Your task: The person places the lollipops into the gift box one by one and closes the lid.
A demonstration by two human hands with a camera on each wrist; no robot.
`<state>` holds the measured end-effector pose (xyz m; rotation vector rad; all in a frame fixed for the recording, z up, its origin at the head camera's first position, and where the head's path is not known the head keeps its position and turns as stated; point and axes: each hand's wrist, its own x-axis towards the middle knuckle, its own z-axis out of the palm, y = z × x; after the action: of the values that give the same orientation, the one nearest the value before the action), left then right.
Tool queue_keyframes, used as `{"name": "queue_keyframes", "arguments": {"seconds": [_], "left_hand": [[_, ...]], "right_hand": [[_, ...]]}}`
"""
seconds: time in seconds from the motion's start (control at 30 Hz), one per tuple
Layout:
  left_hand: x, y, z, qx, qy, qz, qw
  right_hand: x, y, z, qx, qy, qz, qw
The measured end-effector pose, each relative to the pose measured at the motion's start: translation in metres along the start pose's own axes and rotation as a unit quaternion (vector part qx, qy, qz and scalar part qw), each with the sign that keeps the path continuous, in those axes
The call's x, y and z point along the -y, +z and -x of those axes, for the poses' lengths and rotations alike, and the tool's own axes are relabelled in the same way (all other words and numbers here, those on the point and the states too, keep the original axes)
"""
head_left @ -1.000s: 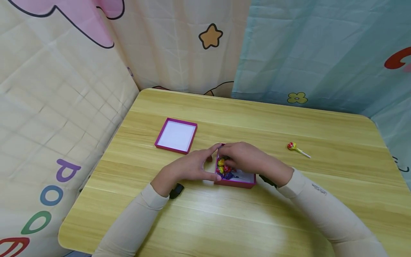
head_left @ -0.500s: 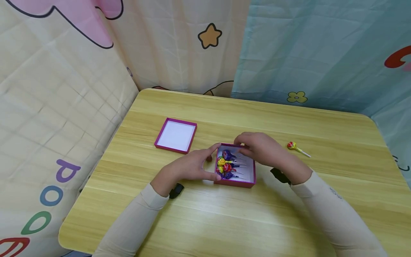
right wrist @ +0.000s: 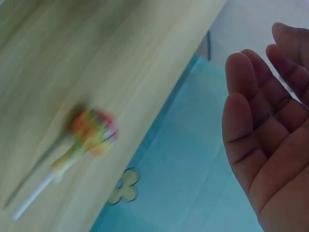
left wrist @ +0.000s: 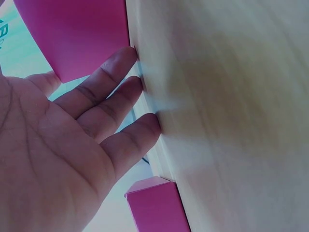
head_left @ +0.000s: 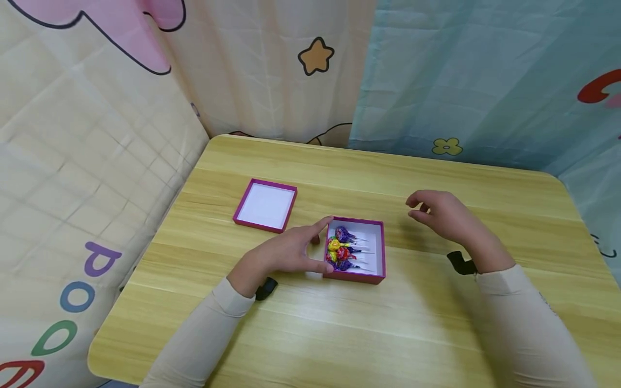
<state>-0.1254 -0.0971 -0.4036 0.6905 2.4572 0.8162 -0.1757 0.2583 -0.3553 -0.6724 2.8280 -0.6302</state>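
A square magenta box (head_left: pixel 380 253) with a white inside lies on the table. Several wrapped lollipops (head_left: pixel 343 253) are in it, heads along its left side and sticks pointing right. My left hand (head_left: pixel 288 250) rests at the box's left side, thumb and index finger spread to touch its two left corners; its other fingers are straight against the table in the left wrist view. Away to the right, my right hand (head_left: pixel 448 218) hovers above the table with loosely bent fingers, holding nothing. One loose lollipop (right wrist: pixel 94 133) lies below it, hidden behind the hand in the head view.
The magenta lid (head_left: pixel 267 205), white inside facing up, lies behind and left of the box. Printed curtains (head_left: pixel 291 97) hang along the table's (head_left: pixel 310 334) far edge and left side.
My right hand has left the box's inside and moved right over the loose lollipop, showing the lollipops in the box. The left hand has stayed in place.
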Motion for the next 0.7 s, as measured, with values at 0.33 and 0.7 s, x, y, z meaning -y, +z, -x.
{"name": "queue_keyframes", "arguments": {"seconds": [0.33,0.7], "left_hand": [[-0.003,-0.001,-0.001,-0.001,-0.008,0.005,1.0],[-0.004,-0.001,-0.004,0.0,-0.01,0.01,0.9999]], "right_hand": [[-0.053,-0.016,0.01,0.045,0.035,0.004,0.9984],[-0.08,-0.018,0.011,0.079,0.051,0.02,0.9954]]}}
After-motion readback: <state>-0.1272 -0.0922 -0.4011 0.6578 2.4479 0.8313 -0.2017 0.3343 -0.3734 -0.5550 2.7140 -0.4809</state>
